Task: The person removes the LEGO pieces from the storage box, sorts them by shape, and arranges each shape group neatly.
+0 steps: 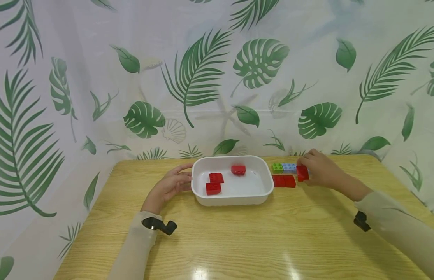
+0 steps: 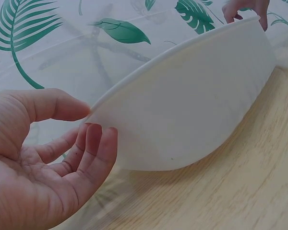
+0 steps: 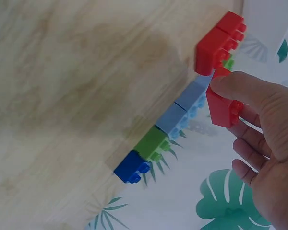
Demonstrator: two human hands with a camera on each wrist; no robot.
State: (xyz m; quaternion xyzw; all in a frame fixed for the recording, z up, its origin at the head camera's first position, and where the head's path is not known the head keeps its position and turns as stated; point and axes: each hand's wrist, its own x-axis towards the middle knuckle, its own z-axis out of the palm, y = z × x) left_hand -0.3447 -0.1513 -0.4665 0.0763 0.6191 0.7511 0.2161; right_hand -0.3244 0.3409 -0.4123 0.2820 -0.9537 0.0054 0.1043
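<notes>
Evidently, your right hand [image 1: 319, 170] pinches a red brick [image 1: 302, 174] beside a red pair [image 1: 283, 181], likely for alignment, while your left hand [image 1: 170, 184] (fingers relaxed) touches the white tray [image 1: 232, 200], presumably steadying it

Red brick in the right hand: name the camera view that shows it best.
The right wrist view: the red brick is large there, some studs visible, though the right hand partly covers it. The head view shows it small, from farther off. In the left wrist view I cannot make it out.
</notes>
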